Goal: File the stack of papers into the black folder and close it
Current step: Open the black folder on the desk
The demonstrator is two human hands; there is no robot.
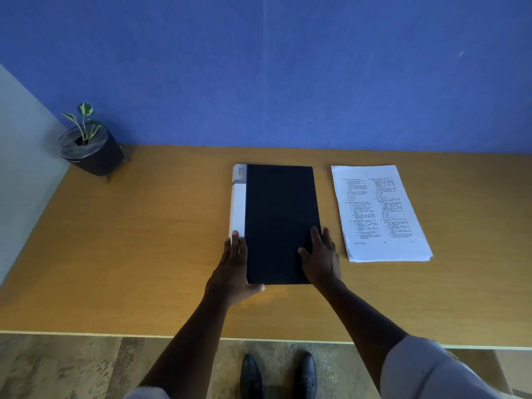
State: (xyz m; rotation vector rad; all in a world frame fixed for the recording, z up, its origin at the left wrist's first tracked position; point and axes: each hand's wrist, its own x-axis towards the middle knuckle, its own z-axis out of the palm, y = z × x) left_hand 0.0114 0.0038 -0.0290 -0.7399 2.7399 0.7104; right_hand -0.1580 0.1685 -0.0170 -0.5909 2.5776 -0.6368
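Note:
The black folder [277,214] lies closed and flat in the middle of the wooden table [138,243], its white spine on the left. My left hand [234,263] grips the folder's near left corner, fingers along the spine and thumb under the near edge. My right hand [321,256] rests flat on the cover's near right corner, fingers spread. The stack of printed papers [380,211] lies on the table just right of the folder, untouched.
A small plant in a dark pot [90,151] stands at the table's far left corner. A blue wall [288,76] runs along the table's far edge. The table's near edge and my shoes show at the bottom.

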